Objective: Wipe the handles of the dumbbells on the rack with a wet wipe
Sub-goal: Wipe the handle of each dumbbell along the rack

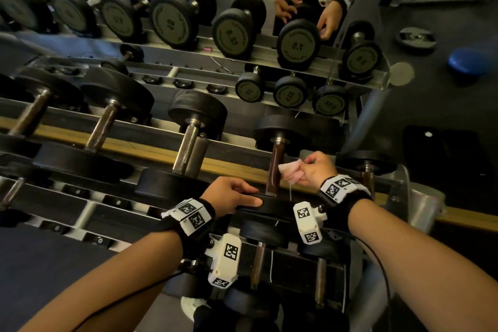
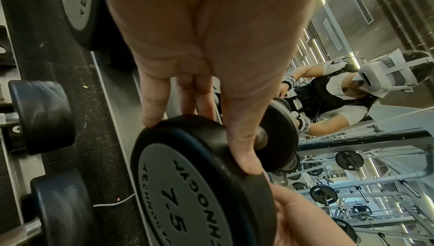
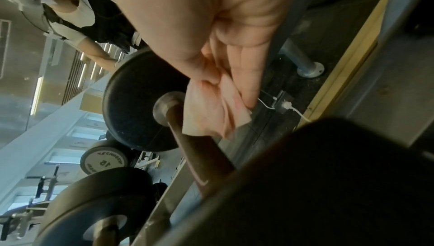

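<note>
On the top tier of the rack (image 1: 231, 167), the dumbbell marked 7.5 (image 2: 187, 185) lies second from the right end. Its brown handle (image 1: 276, 167) runs away from me. My left hand (image 1: 250, 195) grips the rim of its near black head (image 1: 269, 206), thumb on one side and fingers on the other (image 2: 152, 105). My right hand (image 1: 307, 170) pinches a crumpled pale pink wet wipe (image 1: 289, 171). The wet wipe (image 3: 211, 109) lies against the right side of the handle (image 3: 199, 149), close to the far head (image 3: 136, 105).
More dumbbells (image 1: 188, 143) fill the top tier to the left, and one (image 1: 367, 167) sits to the right. Smaller ones (image 1: 257, 261) lie on the tier below my wrists. A mirror (image 1: 296, 43) behind the rack repeats everything. A white cable (image 3: 293, 110) runs along the floor behind.
</note>
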Demonstrator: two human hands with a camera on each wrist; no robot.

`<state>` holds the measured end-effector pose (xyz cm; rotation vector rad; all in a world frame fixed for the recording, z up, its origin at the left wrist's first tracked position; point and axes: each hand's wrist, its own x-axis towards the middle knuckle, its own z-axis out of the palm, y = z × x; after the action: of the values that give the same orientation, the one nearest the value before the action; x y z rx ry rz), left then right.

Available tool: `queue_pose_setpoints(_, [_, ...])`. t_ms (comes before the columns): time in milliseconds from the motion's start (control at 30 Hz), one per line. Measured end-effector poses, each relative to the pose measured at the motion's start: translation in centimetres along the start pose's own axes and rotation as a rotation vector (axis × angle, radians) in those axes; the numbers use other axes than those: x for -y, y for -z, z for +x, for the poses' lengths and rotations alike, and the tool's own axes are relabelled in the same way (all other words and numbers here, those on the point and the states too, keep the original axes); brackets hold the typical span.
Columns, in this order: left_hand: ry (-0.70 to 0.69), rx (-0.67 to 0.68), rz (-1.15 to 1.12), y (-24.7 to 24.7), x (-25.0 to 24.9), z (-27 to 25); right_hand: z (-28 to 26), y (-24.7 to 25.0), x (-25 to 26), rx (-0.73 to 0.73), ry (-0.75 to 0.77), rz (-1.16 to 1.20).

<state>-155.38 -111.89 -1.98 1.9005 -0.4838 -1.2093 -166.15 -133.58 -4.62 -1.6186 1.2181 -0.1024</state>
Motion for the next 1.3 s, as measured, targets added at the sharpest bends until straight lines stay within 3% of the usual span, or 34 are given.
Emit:
queue_pose_setpoints(167, [-0.017, -0.006, 0.015, 0.0, 0.1, -0.1, 0.1, 2.7, -1.1, -0.058, 0.002, -0.084])
queue_pose_setpoints(433, [-0.037, -0.009, 0.006, 0.0, 0.2, -0.2, -1.2, 2.9, -0.5, 0.239, -0.015, 0.188])
queue_pose_setpoints(733, [-0.033, -0.008, -0.013, 0.0, 0.3, 0.0, -2.1, 3.1, -1.3, 0.291, 0.006, 0.329])
queue_pose_setpoints(867, [-0.03, -0.004, -0.017, 0.0, 0.3, -0.1, -1.7, 2.9, -1.3, 0.247, 0.074, 0.212])
queue_pose_setpoints(1100, [-0.038, -0.015, 0.003, 0.1, 0.8, 0.3, 1.8, 0.7, -1.3, 0.105, -0.076, 0.159])
queue_pose_setpoints(1300, [-0.049, -0.017, 0.033, 0.1, 1.0, 0.2, 2.1, -2.1, 0.0, 0.155, -0.126, 0.34])
